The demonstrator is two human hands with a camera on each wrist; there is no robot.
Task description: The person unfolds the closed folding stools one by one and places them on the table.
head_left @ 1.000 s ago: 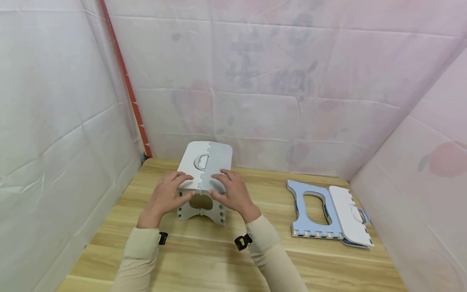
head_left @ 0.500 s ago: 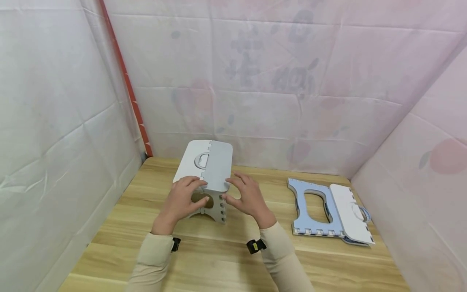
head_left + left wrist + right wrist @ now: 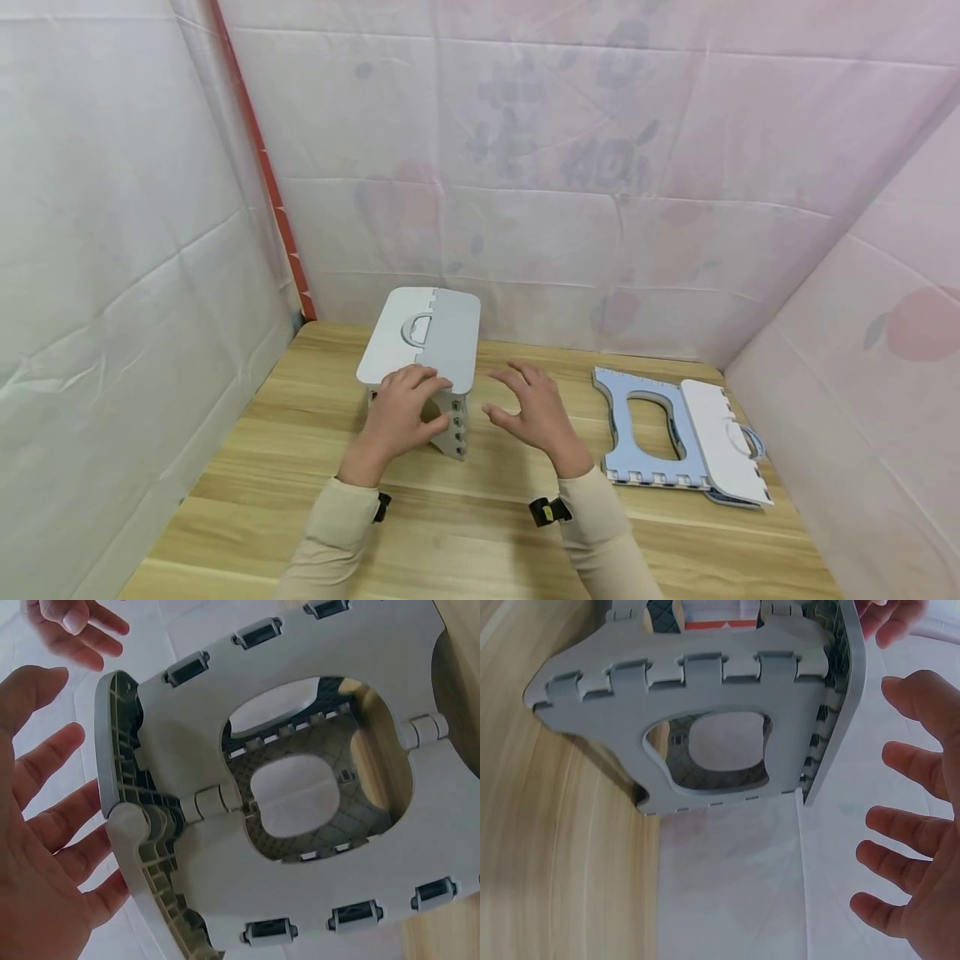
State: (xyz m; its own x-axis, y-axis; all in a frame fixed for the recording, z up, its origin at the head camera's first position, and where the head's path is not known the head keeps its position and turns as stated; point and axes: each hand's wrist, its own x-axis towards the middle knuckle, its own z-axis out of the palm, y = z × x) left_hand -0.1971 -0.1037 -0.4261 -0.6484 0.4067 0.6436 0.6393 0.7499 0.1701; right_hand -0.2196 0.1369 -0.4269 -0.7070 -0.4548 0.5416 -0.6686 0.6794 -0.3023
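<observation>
A grey and white folding step stool [image 3: 454, 333] stands unfolded on the wooden table, a carry handle [image 3: 412, 330] lying in its top. My left hand [image 3: 397, 417] is over the stool's near edge with fingers spread and gently bent. In the left wrist view its fingertips [image 3: 71, 817] reach the top's edge; whether they press on it I cannot tell. My right hand [image 3: 536, 412] hovers to the right of the stool, fingers apart and holding nothing. The right wrist view shows a gap between those fingers [image 3: 911, 825] and the grey side panel [image 3: 787, 742].
At the right of the table [image 3: 465, 533] a blue and white folding stool [image 3: 637, 468] lies flat, its white panel [image 3: 712, 433] and handle toward the right edge. Pale printed sheeting [image 3: 525, 233] hangs behind and along both sides.
Both hands have shifted right. The right hand has come off the stool's top into the air beside it, while the left has slid along the near edge. The stool stays standing in place.
</observation>
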